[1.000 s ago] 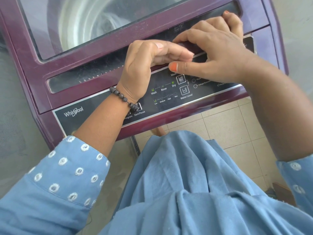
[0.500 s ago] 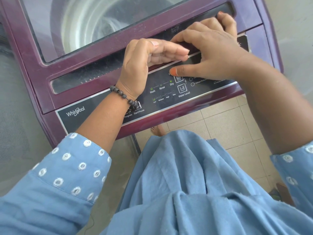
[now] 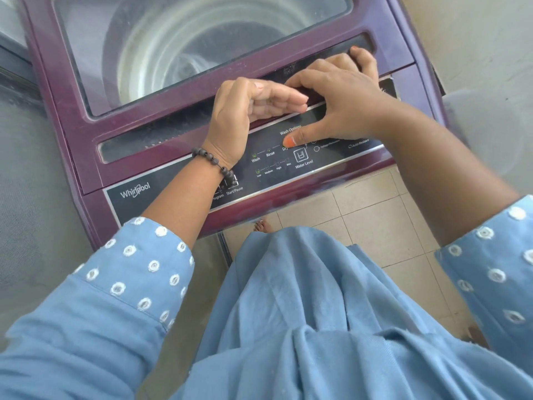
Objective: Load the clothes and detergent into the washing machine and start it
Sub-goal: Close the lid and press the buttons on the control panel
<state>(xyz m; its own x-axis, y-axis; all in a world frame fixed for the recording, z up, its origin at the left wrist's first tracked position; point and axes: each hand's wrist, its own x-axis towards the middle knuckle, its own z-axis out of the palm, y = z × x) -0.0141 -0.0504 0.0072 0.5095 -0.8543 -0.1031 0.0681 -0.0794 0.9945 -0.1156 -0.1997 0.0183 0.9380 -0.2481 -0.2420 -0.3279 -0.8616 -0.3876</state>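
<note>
Washing machine (image 3: 86,119) panel partly hidden by both hands.

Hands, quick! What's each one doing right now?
Left hand: fingers curled on the lid edge, holding nothing.
Right hand: spread open, thumb on the control panel.

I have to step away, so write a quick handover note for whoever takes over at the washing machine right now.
Left hand: curled, holding nothing, fingers resting on the front edge of the lid.
Right hand: fingers over the lid's edge, thumb on the control panel near the Dry label.
Lid is shut; through its glass the drum shows, and I cannot make out clothes or detergent inside.
Lights glow above Wash and Low, so power looks on.
Left: confirm the load, then press Start/Pause, near the left wrist.
</note>
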